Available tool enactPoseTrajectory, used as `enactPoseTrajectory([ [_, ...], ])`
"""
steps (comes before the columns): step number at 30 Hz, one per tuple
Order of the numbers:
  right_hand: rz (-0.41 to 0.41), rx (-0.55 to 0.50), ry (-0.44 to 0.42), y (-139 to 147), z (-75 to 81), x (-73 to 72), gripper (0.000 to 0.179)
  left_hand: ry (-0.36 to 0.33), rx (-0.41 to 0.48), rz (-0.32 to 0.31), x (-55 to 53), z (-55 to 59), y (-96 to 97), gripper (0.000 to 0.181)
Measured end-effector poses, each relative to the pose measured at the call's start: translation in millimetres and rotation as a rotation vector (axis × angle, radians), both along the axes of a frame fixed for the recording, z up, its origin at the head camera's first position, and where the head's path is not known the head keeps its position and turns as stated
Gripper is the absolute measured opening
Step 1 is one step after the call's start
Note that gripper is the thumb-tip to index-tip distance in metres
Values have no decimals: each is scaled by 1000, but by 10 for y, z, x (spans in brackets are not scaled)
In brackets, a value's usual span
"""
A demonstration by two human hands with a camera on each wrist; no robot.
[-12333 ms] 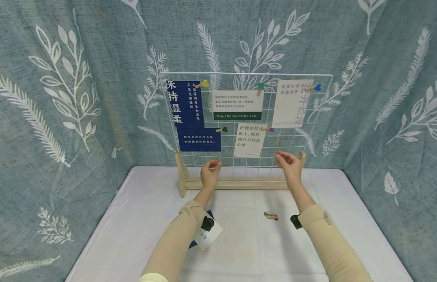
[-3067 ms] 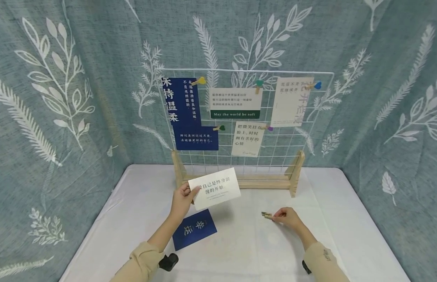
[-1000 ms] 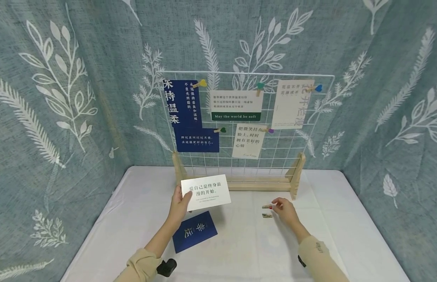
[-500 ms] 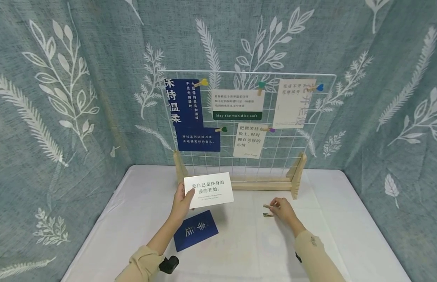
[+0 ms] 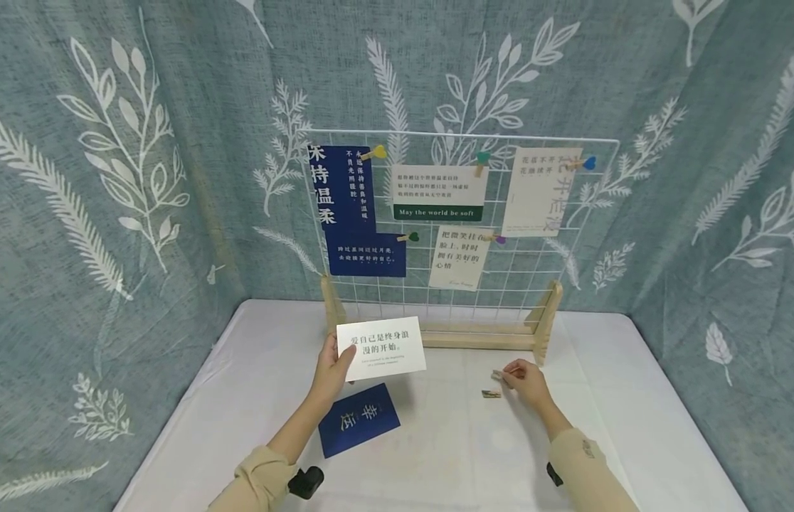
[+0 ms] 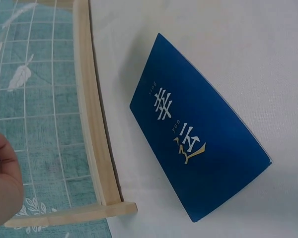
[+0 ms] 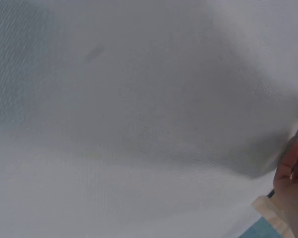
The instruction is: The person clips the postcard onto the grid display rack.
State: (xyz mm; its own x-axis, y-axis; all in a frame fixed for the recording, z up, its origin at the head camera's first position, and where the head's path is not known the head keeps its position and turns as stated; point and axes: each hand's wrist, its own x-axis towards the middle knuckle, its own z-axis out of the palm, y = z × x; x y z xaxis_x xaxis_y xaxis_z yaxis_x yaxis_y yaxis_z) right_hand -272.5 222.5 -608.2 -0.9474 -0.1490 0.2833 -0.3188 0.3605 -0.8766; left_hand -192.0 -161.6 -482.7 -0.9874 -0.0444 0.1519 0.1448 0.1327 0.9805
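My left hand [image 5: 331,366] pinches a white card [image 5: 387,359] with dark lettering by its left edge, thumb in front. It holds the card up before the grid's foot. Below it a blue card [image 5: 361,419] lies on the table, seen larger in the left wrist view with white and gold characters. My right hand [image 5: 526,380] pinches a small wooden clothespin [image 5: 497,375] between thumb and fingertips, low over the table. Another clothespin [image 5: 491,394] lies just in front of it. In the right wrist view the right hand [image 7: 294,181] shows only at the edge.
A white wire grid [image 5: 457,134] stands on a wooden base [image 5: 480,340] at the table's back. Several cards hang on it from heart-topped clothespins, among them a yellow clip [image 5: 378,152] and a blue clip [image 5: 588,163]. Patterned curtains [image 5: 198,213] enclose the table [image 5: 448,455].
Both hands have come down from the grid. The left has picked up the white card from the blue one; the right has taken one clothespin away from the other and raised it slightly.
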Motion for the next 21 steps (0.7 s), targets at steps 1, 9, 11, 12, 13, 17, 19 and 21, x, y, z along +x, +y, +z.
enactPoseTrajectory([
  [1, 26, -36, 27, 10, -31, -15, 16, 5, -1, -3, 3, -4, 0, 34],
  [9, -70, 2, -43, -268, 555, 257, 18, -13, 30, -21, -9, -9, -19, 37],
  [11, -113, -6, -52, -325, 698, 317, 19, -35, 22, -27, -12, -9, -28, 38],
  [12, -132, -18, -53, -347, 751, 337, 19, -44, 16, -27, -13, -8, -30, 39],
  [13, -156, -37, -64, -376, 803, 355, 18, -50, 8, -30, -13, -10, -32, 39],
  [17, -163, -101, -94, -399, 790, 295, 17, -76, -5, -43, -14, -19, -32, 41],
  [19, -136, -130, -114, -404, 734, 240, 18, -87, -3, -49, -17, -26, -30, 42],
  [21, -105, -140, -112, -412, 677, 190, 19, -97, 3, -54, -25, -34, -30, 45],
])
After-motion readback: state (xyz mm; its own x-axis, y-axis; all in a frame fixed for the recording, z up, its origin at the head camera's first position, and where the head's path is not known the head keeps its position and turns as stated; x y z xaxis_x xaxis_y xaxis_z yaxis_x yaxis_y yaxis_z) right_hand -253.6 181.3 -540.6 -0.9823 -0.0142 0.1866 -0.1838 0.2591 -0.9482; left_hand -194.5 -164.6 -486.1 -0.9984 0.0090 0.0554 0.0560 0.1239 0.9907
